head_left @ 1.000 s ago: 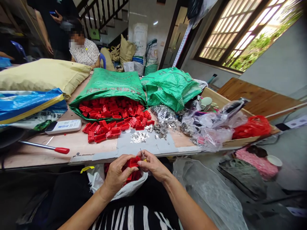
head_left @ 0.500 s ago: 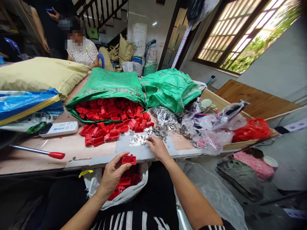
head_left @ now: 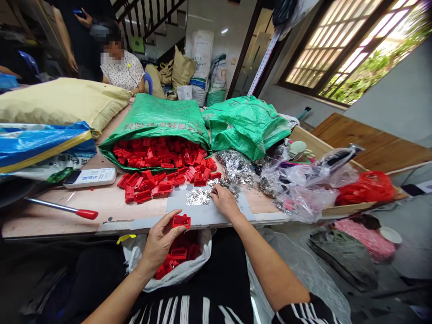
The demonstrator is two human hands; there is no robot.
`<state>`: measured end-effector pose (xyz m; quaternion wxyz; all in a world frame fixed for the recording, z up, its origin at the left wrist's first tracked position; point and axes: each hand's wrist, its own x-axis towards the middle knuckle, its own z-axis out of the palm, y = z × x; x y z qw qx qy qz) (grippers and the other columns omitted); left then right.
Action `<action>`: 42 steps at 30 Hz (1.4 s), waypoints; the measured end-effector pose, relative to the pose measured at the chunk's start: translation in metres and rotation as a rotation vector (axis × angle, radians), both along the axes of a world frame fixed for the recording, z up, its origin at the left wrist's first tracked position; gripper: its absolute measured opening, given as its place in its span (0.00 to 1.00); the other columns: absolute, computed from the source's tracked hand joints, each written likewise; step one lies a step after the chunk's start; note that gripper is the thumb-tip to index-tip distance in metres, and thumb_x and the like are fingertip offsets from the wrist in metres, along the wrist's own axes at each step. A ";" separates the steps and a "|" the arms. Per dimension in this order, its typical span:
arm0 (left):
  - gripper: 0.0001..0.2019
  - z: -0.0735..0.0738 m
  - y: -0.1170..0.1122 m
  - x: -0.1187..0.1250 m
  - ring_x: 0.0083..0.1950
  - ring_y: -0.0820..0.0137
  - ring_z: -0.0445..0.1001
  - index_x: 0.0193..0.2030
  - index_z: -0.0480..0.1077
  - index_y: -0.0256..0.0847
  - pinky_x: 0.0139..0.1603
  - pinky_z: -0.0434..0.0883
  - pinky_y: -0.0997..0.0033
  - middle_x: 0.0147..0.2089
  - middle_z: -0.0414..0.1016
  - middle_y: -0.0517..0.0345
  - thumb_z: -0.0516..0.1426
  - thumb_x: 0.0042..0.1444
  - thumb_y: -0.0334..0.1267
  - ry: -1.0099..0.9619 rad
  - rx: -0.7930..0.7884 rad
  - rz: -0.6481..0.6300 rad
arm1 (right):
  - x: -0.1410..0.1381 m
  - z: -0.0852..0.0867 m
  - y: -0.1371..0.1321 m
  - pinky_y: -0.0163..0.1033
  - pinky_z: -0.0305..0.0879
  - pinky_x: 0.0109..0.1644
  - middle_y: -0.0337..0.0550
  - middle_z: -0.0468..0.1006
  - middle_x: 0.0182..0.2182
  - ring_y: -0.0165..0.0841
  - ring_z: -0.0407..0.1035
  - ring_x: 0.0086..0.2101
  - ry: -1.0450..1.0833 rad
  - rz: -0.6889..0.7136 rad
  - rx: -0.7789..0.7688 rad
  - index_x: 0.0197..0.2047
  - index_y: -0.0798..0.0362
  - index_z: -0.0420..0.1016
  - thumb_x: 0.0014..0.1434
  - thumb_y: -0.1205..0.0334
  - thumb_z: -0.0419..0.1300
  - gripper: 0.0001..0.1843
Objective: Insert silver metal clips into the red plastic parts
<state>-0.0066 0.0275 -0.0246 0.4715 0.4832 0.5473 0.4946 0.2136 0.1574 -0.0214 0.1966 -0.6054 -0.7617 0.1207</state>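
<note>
Between the thumb and fingers of my left hand [head_left: 161,240] is a small red plastic housing [head_left: 181,221], its hollow side facing up. It is held just in front of the table's near edge, above a white sack [head_left: 202,261] of similar red housings [head_left: 178,254]. My right hand [head_left: 224,202] is over the grey board [head_left: 222,215], fingers bent together at the right edge of a spread of small shiny metal pieces [head_left: 198,197]. What those fingertips hold, if anything, is hidden. Loose red housings [head_left: 143,186] are heaped left of the board, spilling from a green sack [head_left: 162,110].
Behind the right hand are a clear bag of metal pieces [head_left: 236,165] and another green sack [head_left: 246,123]. Plastic bags [head_left: 300,193] crowd the right side. A red-tipped metal lever [head_left: 87,213] and a white box [head_left: 96,177] are at left. A person [head_left: 123,69] sits across the table.
The view has shifted, so the scene appears farther right. My left hand has tilted the red housing slightly. My right hand's fingers have curled more, staying by the metal pieces.
</note>
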 end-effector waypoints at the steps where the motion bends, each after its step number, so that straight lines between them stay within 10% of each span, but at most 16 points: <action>1: 0.23 0.001 0.000 0.000 0.50 0.62 0.74 0.52 0.73 0.42 0.56 0.67 0.63 0.46 0.78 0.56 0.62 0.49 0.46 0.026 0.017 0.008 | 0.001 0.000 -0.002 0.36 0.57 0.39 0.42 0.75 0.32 0.34 0.68 0.35 0.009 -0.003 0.003 0.36 0.53 0.70 0.58 0.69 0.56 0.03; 15: 0.31 0.001 -0.001 0.010 0.36 0.73 0.75 0.63 0.62 0.44 0.46 0.73 0.70 0.37 0.76 0.60 0.61 0.53 0.46 -0.396 -0.104 -0.027 | -0.032 0.019 -0.071 0.32 0.57 0.32 0.34 0.67 0.26 0.27 0.59 0.26 0.782 0.280 -0.295 0.34 0.53 0.69 0.57 0.59 0.58 0.06; 42: 0.29 -0.004 0.001 0.006 0.31 0.77 0.70 0.61 0.65 0.44 0.38 0.70 0.76 0.34 0.74 0.62 0.62 0.52 0.44 -0.446 -0.111 -0.069 | -0.034 0.015 -0.091 0.31 0.57 0.32 0.33 0.68 0.28 0.26 0.59 0.27 0.763 0.420 -0.402 0.41 0.53 0.69 0.56 0.61 0.61 0.10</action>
